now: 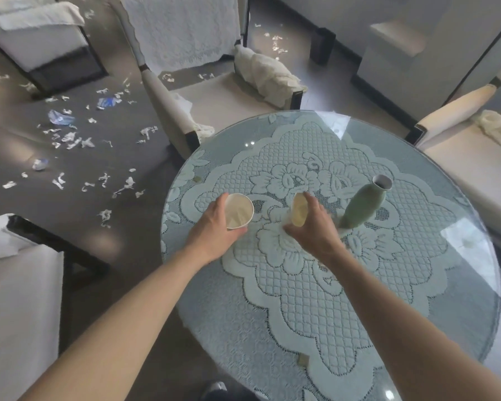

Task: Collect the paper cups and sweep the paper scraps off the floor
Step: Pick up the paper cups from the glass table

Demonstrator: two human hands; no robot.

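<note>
Over the round glass table (417, 328) my left hand (214, 230) grips a white paper cup (239, 211), its open mouth facing me. My right hand (313, 227) holds a second paper cup (300, 209), tilted and blurred, just right of the first. The two cups are a short gap apart. White paper scraps (73, 140) lie scattered over the dark floor to the left, with a few more scraps (276, 43) on the floor at the back behind the armchair.
A green vase (362, 206) stands on the table close to my right hand. Armchairs ring the table: one behind (185, 33), one at right (460, 157), one at lower left (18, 299). Blue-white wrappers (60, 117) lie among the scraps.
</note>
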